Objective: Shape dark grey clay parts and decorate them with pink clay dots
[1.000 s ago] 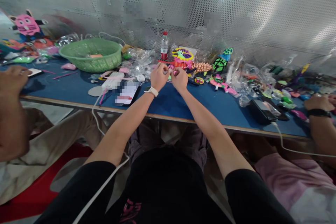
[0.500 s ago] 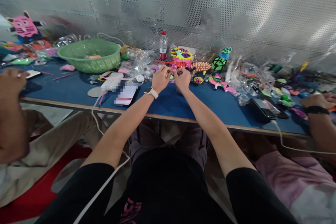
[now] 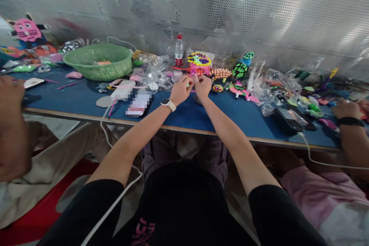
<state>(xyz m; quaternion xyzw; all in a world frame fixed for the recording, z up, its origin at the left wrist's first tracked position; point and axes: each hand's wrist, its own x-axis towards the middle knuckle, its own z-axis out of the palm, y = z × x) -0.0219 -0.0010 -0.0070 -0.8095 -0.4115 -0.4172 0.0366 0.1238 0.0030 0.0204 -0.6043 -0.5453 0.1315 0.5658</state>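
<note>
Over the blue table (image 3: 187,117), my left hand (image 3: 180,91) is closed in a pinch, with a watch on its wrist. A bit of bright green shows at its fingertips. Beside it, my right hand (image 3: 203,87) is closed too, its fingertips almost meeting the left ones. Something small and pinkish sits between the fingers, too hidden to name. Just behind the hands stands a colourful clay figure (image 3: 199,60) with a yellow and purple frill and a pink-red lower part. To its right lies a tan, spiky clay piece (image 3: 221,73).
A green basket (image 3: 99,62) stands left, near a phone (image 3: 139,103) and a white corded device (image 3: 123,89). Behind are a red-capped bottle (image 3: 179,50) and a perforated metal panel (image 3: 190,4). Right are a green-black clay turtle (image 3: 241,68) and a black device (image 3: 288,120). Co-workers sit on both sides.
My left hand has shifted slightly right and toward me, closer to the right hand, which has barely moved. The co-worker's hand at far left has moved left, off the phone there.
</note>
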